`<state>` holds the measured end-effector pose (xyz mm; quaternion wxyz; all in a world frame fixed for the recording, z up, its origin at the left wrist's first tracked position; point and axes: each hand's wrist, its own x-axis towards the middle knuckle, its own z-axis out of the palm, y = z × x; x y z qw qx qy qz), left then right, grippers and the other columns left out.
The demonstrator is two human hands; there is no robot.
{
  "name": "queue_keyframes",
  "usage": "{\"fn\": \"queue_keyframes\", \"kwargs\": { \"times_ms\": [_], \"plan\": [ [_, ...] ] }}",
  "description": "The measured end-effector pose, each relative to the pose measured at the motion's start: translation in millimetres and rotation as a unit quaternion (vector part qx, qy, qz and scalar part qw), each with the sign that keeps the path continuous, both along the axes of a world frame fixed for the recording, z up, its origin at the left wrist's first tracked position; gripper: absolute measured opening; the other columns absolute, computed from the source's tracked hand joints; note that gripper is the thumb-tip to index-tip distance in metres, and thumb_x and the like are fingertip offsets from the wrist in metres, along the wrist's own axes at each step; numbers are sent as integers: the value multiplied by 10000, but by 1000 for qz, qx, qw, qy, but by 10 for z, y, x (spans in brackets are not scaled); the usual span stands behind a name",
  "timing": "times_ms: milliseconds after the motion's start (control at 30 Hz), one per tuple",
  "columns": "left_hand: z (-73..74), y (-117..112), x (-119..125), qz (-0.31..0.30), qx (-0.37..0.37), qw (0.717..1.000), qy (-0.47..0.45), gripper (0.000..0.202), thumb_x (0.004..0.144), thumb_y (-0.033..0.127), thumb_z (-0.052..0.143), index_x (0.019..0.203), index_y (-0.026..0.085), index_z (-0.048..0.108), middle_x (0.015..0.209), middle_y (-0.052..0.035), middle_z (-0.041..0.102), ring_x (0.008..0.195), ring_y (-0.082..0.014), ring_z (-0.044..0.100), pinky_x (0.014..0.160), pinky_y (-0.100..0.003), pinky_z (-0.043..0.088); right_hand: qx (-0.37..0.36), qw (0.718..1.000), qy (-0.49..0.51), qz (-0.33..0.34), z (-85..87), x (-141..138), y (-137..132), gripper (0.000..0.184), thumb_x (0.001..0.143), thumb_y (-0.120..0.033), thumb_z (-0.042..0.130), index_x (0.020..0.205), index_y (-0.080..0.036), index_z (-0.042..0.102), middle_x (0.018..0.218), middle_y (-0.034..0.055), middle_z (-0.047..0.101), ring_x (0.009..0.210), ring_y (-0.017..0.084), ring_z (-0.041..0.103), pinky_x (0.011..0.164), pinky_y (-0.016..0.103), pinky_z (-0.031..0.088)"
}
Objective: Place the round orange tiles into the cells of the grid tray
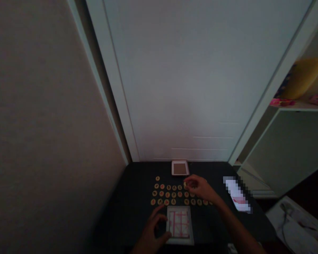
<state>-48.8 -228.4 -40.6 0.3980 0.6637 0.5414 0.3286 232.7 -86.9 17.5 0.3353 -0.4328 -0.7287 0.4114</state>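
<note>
Round Chinese chess pieces [167,194] with dark or red markings lie in several rows on the dark table. My right hand [200,187] reaches over the right part of the rows, its thumb and fingers pinched on one chess piece [185,185]. Some pieces are hidden beneath that hand. Close to me sits a shallow white box [191,229] with a red-lined grid sheet [179,222] in it. At its left edge, my left hand [153,229] has thumb and fingers apart, the index fingertip close to the front row. Whether the thumb touches the box, I cannot tell.
A white-rimmed box or lid [180,168] with a brown inside lies at the table's back, near the white panel [182,88]. A blurred phone-like object [237,195] rests at the right. A wall [55,123] rises at the left, shelves [302,106] stand right.
</note>
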Motion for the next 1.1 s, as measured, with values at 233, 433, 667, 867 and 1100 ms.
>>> {"fn": "queue_keyframes", "kwargs": {
  "times_ms": [233,433,667,867,1100],
  "plan": [
    [215,468,148,29,-41,982,-182,399,909,533,596,1180,253,679,1322,-84,659,1272,-293,560,1122,-461,376,40,999,10,-17,62,-11,26,327,843,-401,680,1095,-194,692,1003,53,717,872,170,692,816,317,580],
    [347,918,471,-71,-182,858,-476,556,909,578,589,1256,146,636,1404,-174,586,1335,-328,510,1149,-523,333,94,995,2,-26,110,-119,-41,324,867,-388,662,1131,-200,666,966,44,724,826,166,688,793,310,572],
    [381,1111,657,-115,-208,830,-505,369,916,420,657,1159,143,681,1278,-150,678,1264,-322,579,1137,-523,346,192,980,-51,-21,86,-214,-133,278,881,-280,658,1154,-230,670,1054,65,707,990,207,640,906,342,502],
    [329,1136,689,-110,-198,841,-492,348,897,344,706,1172,132,689,1231,-142,699,1216,-297,611,1108,-467,390,203,978,-57,0,103,-263,-181,235,901,-266,647,1132,-238,679,1077,71,711,1046,223,616,944,364,482],
    [286,1156,693,-113,-204,841,-487,377,877,346,734,1178,124,699,1244,-155,691,1189,-293,625,1091,-456,408,200,978,-52,4,35,-219,-202,235,900,-275,664,1130,-238,694,1081,76,714,1053,228,616,944,377,491]
  ]
}}
